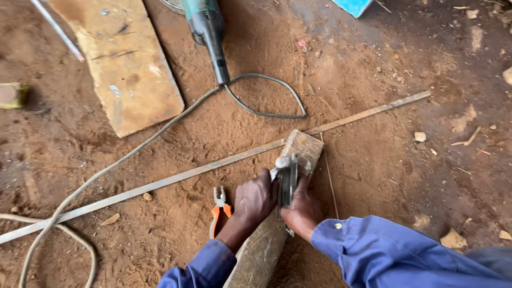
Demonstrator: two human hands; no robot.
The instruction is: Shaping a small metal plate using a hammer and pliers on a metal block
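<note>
Left hand (256,198): curled shut round a small metal piece (278,166) w/ a rounded end, pressing it down on the wood block. Blue sleeve runs to the near edge.
Right hand (302,209): closed round a grey metal tool (288,184), held upright-ish on the block, just right of the left hand; the hands are close, nearly touching. Exact kind of tool: can't tell, fingers cover most of it.
Wood block (298,152): long worn plank, runs from the near edge up toward centre, tilted right at the far end. Both hands rest on it.
Flat metal bar (176,178): long thin strip lying on the dirt, from near left to far right, passing under/behind the far end of the block.
Pliers (218,210): orange handles, jaws pointing far, on the ground just left of the left wrist, not touched.
Angle grinder (208,32): green-grey body, far centre, lying on the ground; its grey cable (160,133) loops right, then trails to the near left.
Board (125,64): flat pale plank, far left, w/ scuffs + dark marks.
Thin rod (56,29): at the far left corner, beside the board.
Thin wire (329,176): lies just right of the block.
Ground (405,160): reddish-brown dirt, small stones + chips scattered right.
Blue object (352,6): corner only, far right-centre.
</note>
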